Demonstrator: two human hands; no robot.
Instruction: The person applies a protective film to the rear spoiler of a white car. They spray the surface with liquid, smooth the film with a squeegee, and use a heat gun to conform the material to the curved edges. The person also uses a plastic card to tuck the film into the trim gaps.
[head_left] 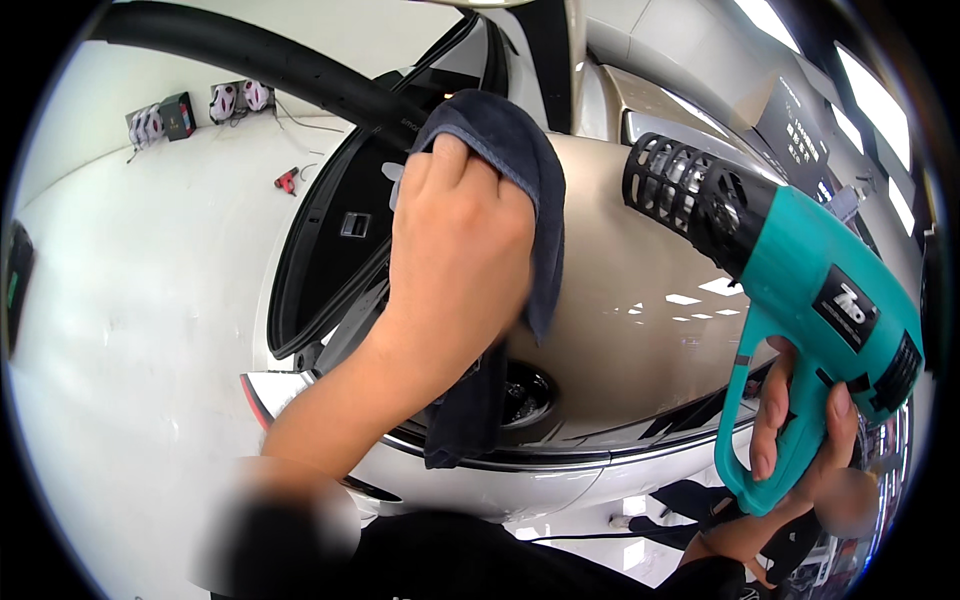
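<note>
My left hand (460,230) has its fingers closed on a dark blue-grey cloth (545,220), bunched against the upper rear corner of a car. Part of the cloth hangs down over the tan body panel (630,270). To the right, my right hand (840,430) grips the handle of a teal heat gun (815,270). Its black caged nozzle (680,185) points up and left, over the panel and apart from the cloth. A second dark cloth (465,420) hangs below my left wrist, beside a round, dark recess (525,395) in the panel.
A black curved bar (250,60) crosses the upper left, above the car's open rear (335,240). On the white floor lies a small red tool (287,181), with boxes (175,117) along the wall. A black cord (610,537) runs low. Dark-clothed legs (690,500) show at lower right.
</note>
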